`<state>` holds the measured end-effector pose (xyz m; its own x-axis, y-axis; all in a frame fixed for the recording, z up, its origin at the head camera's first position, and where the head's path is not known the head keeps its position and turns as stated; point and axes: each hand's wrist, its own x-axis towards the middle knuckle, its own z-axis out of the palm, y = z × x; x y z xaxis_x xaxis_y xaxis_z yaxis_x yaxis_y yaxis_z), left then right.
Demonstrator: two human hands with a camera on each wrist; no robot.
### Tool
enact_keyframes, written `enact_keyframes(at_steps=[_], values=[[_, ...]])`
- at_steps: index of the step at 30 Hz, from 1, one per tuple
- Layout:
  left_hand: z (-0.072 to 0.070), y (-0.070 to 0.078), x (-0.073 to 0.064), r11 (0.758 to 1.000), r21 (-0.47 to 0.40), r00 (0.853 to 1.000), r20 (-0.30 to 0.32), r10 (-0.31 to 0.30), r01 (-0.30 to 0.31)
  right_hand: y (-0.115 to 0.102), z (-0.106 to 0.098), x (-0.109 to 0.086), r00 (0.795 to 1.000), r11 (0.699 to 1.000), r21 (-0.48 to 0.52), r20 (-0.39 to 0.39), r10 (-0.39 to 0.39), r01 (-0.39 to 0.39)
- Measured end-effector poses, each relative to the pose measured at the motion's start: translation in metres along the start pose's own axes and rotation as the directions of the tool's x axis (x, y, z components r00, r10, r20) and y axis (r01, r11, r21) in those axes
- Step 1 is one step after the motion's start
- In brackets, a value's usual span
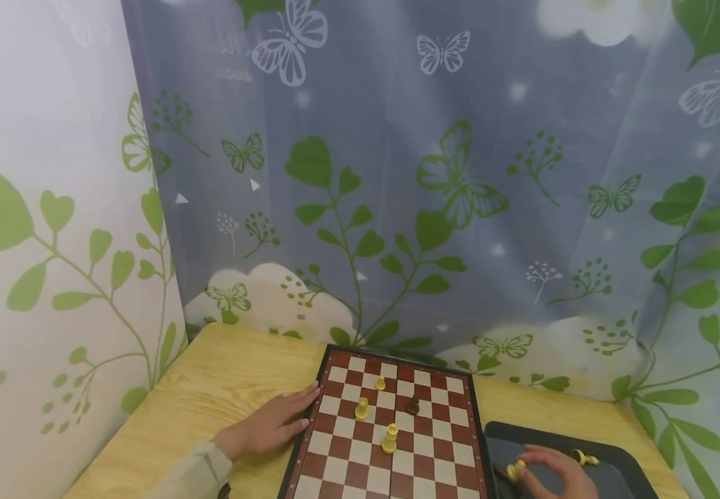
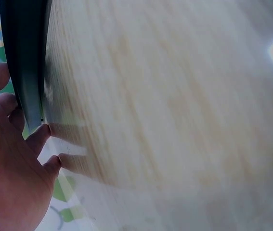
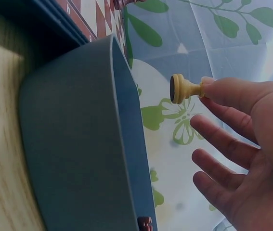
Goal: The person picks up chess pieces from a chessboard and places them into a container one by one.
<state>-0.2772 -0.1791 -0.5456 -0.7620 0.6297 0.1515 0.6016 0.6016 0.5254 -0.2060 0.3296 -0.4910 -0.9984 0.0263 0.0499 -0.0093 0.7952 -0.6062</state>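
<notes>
Between thumb and forefinger, my right hand [image 1: 556, 471] pinches a yellow chess piece [image 3: 187, 88] over the dark tray [image 1: 621, 454]. The piece's dark round base faces away from the fingers in the right wrist view. My left hand [image 1: 272, 424] rests at the left edge of the chessboard [image 1: 341, 443], fingers fairly straight against its side. Standing on the board are a small yellow piece [image 1: 380, 383], another yellow piece [image 1: 362, 409], a taller yellow piece [image 1: 389, 439] and a dark brown piece [image 1: 412, 405].
A yellow chess piece [image 1: 584, 457] lies on its side in the tray, and dark pieces are partly hidden by my right hand. The wooden table [image 1: 210, 374] meets a patterned curtain [image 1: 366, 173] behind the board.
</notes>
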Motion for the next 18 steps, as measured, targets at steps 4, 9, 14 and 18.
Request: enact_keyframes(at_steps=[4,9,14,18], values=[[-0.001,0.0,0.0,1.0,-0.005,1.0,0.005,-0.006,0.006,0.0,-0.001,-0.001,0.999,0.999,0.005,0.004,0.033,-0.033],[-0.001,0.0,0.0,1.0,-0.007,1.0,0.012,-0.016,0.016,0.004,-0.001,-0.003,1.0,1.0,-0.011,-0.012,0.005,-0.005],[0.0,0.0,0.0,1.0,-0.016,1.0,0.014,-0.01,0.01,0.011,0.0,-0.008,0.994,0.998,-0.049,-0.103,-0.047,0.042],[0.0,-0.001,0.0,1.0,-0.023,1.0,0.007,-0.001,0.001,0.014,-0.001,-0.008,0.991,0.999,-0.032,-0.128,-0.024,0.02]])
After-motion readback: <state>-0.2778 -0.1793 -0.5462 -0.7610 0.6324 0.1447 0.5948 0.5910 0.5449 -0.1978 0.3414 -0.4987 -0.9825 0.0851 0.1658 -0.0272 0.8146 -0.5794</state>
